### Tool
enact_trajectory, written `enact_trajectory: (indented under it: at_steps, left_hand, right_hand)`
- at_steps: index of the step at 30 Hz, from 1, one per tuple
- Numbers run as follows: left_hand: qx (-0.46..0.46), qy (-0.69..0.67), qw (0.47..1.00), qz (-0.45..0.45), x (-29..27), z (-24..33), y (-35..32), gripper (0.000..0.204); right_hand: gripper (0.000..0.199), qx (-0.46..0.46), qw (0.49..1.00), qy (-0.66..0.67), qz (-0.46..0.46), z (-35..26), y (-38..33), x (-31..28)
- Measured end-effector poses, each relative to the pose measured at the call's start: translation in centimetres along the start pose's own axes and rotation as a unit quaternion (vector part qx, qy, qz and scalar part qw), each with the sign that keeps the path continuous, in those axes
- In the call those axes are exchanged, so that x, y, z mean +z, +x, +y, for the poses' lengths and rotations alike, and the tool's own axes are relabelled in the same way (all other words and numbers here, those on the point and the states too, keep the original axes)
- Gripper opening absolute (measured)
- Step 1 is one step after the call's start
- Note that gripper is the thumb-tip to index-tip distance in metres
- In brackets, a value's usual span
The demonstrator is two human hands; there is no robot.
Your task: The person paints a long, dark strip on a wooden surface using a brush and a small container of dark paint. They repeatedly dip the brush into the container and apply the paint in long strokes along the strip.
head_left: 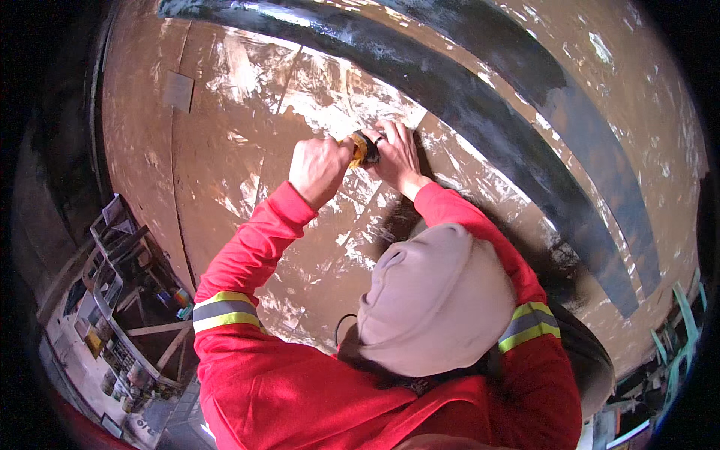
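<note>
My left hand [321,171] is closed around the yellow end of a small yellow-and-black hand-held thing [361,151], whose exact kind my fingers hide. On its black side rests my right hand [396,159], fingers curled over it and a dark ring on one of them. Both hands are close together, over a broad brown sheet surface [225,150] smeared with white patches. Red sleeves with yellow-and-grey reflective bands cover both arms.
Two long dark strips [480,112] curve across the upper right of the surface. A small square patch [178,91] sits upper left. Beige cloth [439,304] bulges between my arms. A cluttered metal frame [127,307] stands lower left; pale green strips [682,337] lie lower right.
</note>
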State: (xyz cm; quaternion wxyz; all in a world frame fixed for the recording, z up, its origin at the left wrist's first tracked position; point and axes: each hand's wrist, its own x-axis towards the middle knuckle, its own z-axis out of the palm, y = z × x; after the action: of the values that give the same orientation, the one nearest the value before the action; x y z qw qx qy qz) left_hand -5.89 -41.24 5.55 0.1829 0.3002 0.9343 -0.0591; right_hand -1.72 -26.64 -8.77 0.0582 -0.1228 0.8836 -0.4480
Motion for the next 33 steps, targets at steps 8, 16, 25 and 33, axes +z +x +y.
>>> enact_trajectory:
  at_steps: [8,16,25,33]
  left_hand:
    - [-0.098,-0.064,0.992,0.037,1.9,2.3,-1.8,0.01]
    - [-0.119,-0.035,0.989,0.082,3.4,8.6,-3.3,0.009]
    - [-0.211,-0.255,0.942,0.057,0.8,10.5,-5.1,0.02]
    - [-0.253,-0.428,0.842,0.208,5.2,12.9,-8.9,0.016]
  right_hand:
    - [0.069,-0.055,0.998,0.02,0.007,0.7,-1.2,-0.9]
    - [0.068,-0.089,0.995,0.008,0.035,2.4,-5.7,-3.3]
    - [0.067,-0.065,0.995,-0.008,0.076,4.8,-9.0,-7.2]
    - [0.065,-0.056,0.994,-0.006,0.089,5.6,-9.7,-8.1]
